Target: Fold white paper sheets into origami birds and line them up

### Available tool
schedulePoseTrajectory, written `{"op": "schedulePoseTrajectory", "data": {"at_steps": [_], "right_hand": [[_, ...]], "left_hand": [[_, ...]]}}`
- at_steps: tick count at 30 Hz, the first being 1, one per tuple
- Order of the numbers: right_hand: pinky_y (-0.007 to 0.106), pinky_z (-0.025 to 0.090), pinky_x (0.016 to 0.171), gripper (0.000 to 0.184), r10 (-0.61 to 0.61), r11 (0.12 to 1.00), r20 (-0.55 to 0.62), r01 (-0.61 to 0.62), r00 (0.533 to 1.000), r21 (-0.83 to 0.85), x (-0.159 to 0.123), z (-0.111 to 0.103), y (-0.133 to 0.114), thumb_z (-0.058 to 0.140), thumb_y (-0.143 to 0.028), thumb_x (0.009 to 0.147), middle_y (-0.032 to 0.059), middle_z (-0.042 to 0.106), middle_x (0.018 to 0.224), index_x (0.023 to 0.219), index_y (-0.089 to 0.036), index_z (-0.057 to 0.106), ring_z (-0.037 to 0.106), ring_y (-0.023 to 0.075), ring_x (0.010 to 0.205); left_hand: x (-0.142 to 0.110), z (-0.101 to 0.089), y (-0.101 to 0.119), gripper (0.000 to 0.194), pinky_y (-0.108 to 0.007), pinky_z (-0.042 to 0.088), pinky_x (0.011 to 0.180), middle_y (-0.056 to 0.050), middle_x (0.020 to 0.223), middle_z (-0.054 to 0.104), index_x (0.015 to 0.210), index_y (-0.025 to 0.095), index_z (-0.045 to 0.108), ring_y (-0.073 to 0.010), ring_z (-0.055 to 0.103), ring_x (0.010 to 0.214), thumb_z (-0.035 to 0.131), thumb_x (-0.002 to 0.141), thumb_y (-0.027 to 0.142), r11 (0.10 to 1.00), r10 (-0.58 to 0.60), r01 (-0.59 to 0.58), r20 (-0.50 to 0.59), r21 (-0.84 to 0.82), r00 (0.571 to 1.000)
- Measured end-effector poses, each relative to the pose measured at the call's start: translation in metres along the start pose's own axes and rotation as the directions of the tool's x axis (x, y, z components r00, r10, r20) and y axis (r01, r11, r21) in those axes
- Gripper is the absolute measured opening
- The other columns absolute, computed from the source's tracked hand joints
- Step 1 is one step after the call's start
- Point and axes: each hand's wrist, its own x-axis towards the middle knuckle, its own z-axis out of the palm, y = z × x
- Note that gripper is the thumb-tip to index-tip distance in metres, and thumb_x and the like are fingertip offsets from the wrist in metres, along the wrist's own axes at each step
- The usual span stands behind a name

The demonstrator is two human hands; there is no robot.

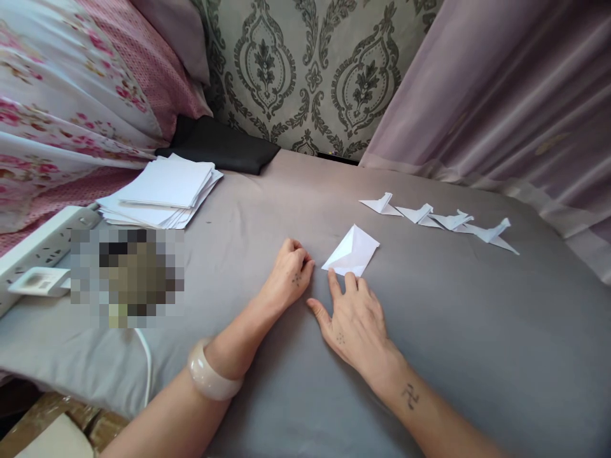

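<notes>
A folded piece of white paper (359, 248) lies flat on the grey cloth, with diagonal creases and a pointed left corner. My right hand (356, 315) is spread palm down at its near edge, fingertips at the paper and the thumb out to the left. Just left of the paper, my left hand (291, 267) rests on the cloth with its fingers curled in. No object shows in it, and it is apart from the paper. A pale bangle (212, 375) circles my left wrist.
Several folded paper birds (451, 219) stand in a row at the right. A stack of white paper sheets (165, 184) lies at the back left, before a black folded item (224, 143). A power strip (48, 248) with a plugged-in charger (41, 281) sits beside a blurred-out patch.
</notes>
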Motion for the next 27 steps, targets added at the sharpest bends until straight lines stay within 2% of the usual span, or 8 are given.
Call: {"op": "schedulePoseTrajectory", "data": {"at_steps": [10,18,23,27], "right_hand": [[0.039,0.046,0.067,0.066,0.014,0.999,0.004,-0.014,1.000,-0.046,0.007,-0.004,-0.007,0.031,-0.059,0.091,0.0168,0.055,0.091,0.129,-0.009,0.052,0.052,0.0274,0.079],[0.039,0.045,0.066,0.068,0.019,0.998,0.016,-0.018,1.000,-0.066,0.009,-0.003,-0.008,0.032,-0.060,0.090,0.0193,0.057,0.094,0.130,-0.009,0.052,0.053,0.0272,0.080],[0.038,0.044,0.066,0.062,0.017,0.997,0.029,-0.014,0.999,-0.082,0.009,-0.005,-0.011,0.034,-0.057,0.091,0.0183,0.057,0.093,0.132,-0.014,0.051,0.053,0.0274,0.079],[0.039,0.043,0.066,0.065,0.042,0.996,0.036,-0.039,0.998,-0.080,0.010,-0.005,-0.015,0.033,-0.058,0.091,0.0190,0.056,0.093,0.133,-0.012,0.050,0.054,0.0284,0.079]], "left_hand": [[0.001,0.000,-0.001,0.012,-0.035,0.053,0.079,-0.008,0.097,0.051,0.074,0.015,0.061,-0.0160,0.056,0.080,0.054,0.084,0.017,1.000,-0.013,0.013,-0.007,-0.013,1.000],[0.002,-0.001,0.004,0.013,-0.036,0.052,0.080,-0.010,0.102,0.053,0.075,0.014,0.062,-0.0164,0.057,0.079,0.054,0.084,0.016,0.997,-0.082,0.082,0.019,0.006,0.996],[0.002,-0.001,0.004,0.013,-0.035,0.053,0.078,-0.009,0.100,0.052,0.074,0.014,0.062,-0.0163,0.057,0.079,0.053,0.084,0.017,0.998,-0.065,0.065,0.007,-0.005,0.998],[0.003,-0.002,0.003,0.014,-0.035,0.052,0.079,-0.009,0.100,0.053,0.073,0.014,0.062,-0.0161,0.057,0.078,0.053,0.084,0.017,0.998,-0.069,0.069,0.013,0.000,0.998]]}}
